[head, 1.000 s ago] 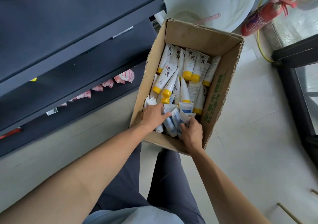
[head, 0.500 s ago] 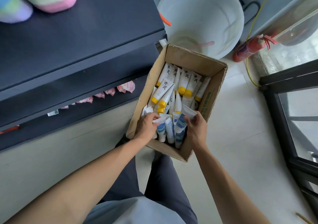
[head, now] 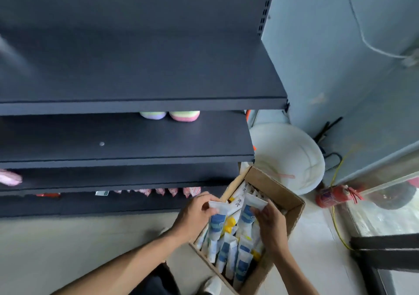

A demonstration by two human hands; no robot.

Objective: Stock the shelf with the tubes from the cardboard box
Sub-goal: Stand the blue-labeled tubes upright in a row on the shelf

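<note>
An open cardboard box (head: 288,204) stands on the floor, full of white tubes with blue labels (head: 241,260) and white tubes with yellow caps (head: 230,223). My left hand (head: 195,213) grips a white-and-blue tube (head: 216,220) by its crimped end, lifted above the box. My right hand (head: 271,224) holds another white-and-blue tube (head: 249,210) beside it. The dark shelf unit (head: 136,152) rises to the left, its upper boards mostly bare.
Pastel sponges (head: 170,115) lie on a middle shelf and pink packets (head: 158,191) line a lower one. A white bucket (head: 292,158) stands behind the box, a red fire extinguisher (head: 331,196) and yellow hose to the right, a glass door frame at the far right.
Both hands have lifted a blue-labelled tube each up out of the box. The view has tilted upward, and more of the shelves shows.
</note>
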